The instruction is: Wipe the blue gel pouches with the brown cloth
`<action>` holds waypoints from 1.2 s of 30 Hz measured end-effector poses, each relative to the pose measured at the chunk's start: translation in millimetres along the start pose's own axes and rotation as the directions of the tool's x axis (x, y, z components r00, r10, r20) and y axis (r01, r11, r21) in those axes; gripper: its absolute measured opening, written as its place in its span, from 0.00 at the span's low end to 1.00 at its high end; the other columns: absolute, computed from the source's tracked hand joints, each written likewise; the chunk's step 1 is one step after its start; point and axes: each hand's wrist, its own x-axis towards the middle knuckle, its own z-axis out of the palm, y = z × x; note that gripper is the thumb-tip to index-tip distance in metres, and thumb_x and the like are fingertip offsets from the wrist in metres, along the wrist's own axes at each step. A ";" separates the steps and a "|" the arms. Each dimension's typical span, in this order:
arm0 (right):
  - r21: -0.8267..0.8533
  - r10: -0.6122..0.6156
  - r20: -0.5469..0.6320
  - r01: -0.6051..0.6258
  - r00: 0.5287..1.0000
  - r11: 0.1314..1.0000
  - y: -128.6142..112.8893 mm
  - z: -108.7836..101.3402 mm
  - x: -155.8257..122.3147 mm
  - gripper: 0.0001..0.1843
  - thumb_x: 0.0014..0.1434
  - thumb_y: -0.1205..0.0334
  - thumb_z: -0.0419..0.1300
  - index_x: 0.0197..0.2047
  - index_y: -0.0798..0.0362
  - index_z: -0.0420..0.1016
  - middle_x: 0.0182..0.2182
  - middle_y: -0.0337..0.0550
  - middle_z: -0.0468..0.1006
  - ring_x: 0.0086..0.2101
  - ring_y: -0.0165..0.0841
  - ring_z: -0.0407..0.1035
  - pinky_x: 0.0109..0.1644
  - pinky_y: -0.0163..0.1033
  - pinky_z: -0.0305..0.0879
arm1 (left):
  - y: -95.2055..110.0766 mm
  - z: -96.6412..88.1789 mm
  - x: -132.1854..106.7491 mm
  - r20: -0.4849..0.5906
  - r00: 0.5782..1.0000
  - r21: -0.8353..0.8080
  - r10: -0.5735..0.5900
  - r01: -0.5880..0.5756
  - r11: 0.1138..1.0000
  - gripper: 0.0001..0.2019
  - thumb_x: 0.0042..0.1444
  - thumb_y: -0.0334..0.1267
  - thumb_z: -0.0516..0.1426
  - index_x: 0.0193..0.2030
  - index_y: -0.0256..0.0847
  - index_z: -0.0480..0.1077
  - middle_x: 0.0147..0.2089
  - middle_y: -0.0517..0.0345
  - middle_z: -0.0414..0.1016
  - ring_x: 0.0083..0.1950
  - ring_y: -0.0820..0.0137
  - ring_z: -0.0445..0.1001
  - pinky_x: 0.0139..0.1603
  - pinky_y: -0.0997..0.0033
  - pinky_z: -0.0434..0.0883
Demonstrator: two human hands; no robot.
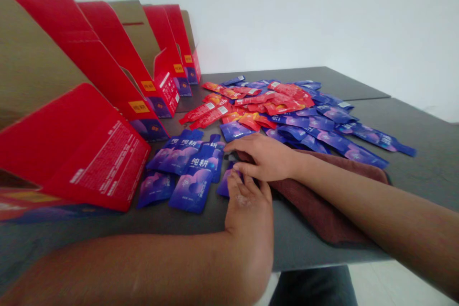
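My left hand (249, 203) rests at the table's near side, fingers stretched forward and slightly apart over a purple pouch (224, 184). Much of that pouch is hidden beneath it. Just beyond, my right hand (260, 157) reaches in from the right, its thumb beside my left fingers. A gap shows between that thumb and the forefinger; its other fingers are partly hidden. Under the right hand and forearm lies a brown cloth (326, 215). Left of both hands, several purple pouches (191, 184) lie flat and overlap, white lettering facing up.
Several red cartons (111, 167) stand with raised flaps along the left side. Behind my hands spreads a heap of red pouches (279, 100) and purple pouches (337, 141). The dark table (294, 248) ends close to my body, and a white wall (287, 19) rises behind.
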 end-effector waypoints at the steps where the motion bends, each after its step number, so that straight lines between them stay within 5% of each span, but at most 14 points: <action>1: -0.022 0.035 -0.015 -0.036 0.999 0.999 1.5 0.4 0.3 0.22 0.60 0.58 0.56 0.56 0.56 0.69 0.43 0.49 0.78 0.43 0.39 0.71 0.48 0.44 0.63 | 0.1 0.6 -0.1 0.000 1.000 0.002 0.002 -0.002 1.000 0.23 0.61 0.27 0.47 0.63 0.31 0.62 0.59 0.30 0.70 0.58 0.52 0.72 0.60 0.54 0.68; 6: -0.113 0.211 -0.068 -0.218 0.975 0.969 5.7 0.2 1.0 0.21 0.61 0.56 0.55 0.56 0.55 0.69 0.42 0.50 0.79 0.41 0.41 0.72 0.45 0.44 0.63 | 0.7 3.6 -1.2 0.001 1.000 -0.007 0.030 -0.030 1.000 0.24 0.61 0.28 0.47 0.65 0.34 0.60 0.63 0.31 0.65 0.60 0.50 0.69 0.61 0.52 0.67; 15: 0.027 -0.067 0.003 0.067 0.998 0.997 -2.1 -1.1 -0.5 0.21 0.60 0.58 0.56 0.55 0.55 0.70 0.42 0.49 0.78 0.44 0.39 0.71 0.48 0.44 0.63 | -0.1 -0.6 0.1 -0.006 1.000 0.045 0.005 -0.004 0.999 0.23 0.60 0.25 0.46 0.61 0.29 0.64 0.55 0.30 0.74 0.56 0.53 0.74 0.58 0.56 0.69; 22: -0.099 0.175 -0.077 -0.182 0.982 0.978 6.5 1.7 0.7 0.21 0.61 0.56 0.56 0.55 0.55 0.70 0.41 0.50 0.78 0.41 0.40 0.72 0.46 0.44 0.63 | 0.4 3.3 -0.2 0.002 1.000 -0.012 0.031 -0.031 0.999 0.24 0.61 0.28 0.48 0.65 0.34 0.60 0.63 0.34 0.67 0.59 0.50 0.70 0.60 0.51 0.68; 30: 0.029 -0.070 -0.003 0.070 0.998 0.997 -0.4 -0.4 -0.5 0.21 0.61 0.57 0.56 0.56 0.56 0.69 0.42 0.49 0.78 0.43 0.39 0.71 0.48 0.44 0.63 | 0.3 1.3 0.2 -0.006 1.000 0.010 0.000 0.000 1.000 0.22 0.61 0.29 0.48 0.62 0.30 0.63 0.57 0.30 0.73 0.57 0.52 0.73 0.58 0.55 0.69; 36: -0.091 0.169 -0.067 -0.175 0.983 0.980 3.8 0.6 0.7 0.21 0.61 0.56 0.55 0.55 0.55 0.70 0.42 0.51 0.79 0.42 0.41 0.72 0.46 0.45 0.63 | 1.3 3.1 -2.0 -0.005 1.000 -0.004 0.015 -0.015 1.000 0.24 0.61 0.29 0.49 0.65 0.33 0.60 0.62 0.31 0.66 0.59 0.50 0.70 0.60 0.53 0.67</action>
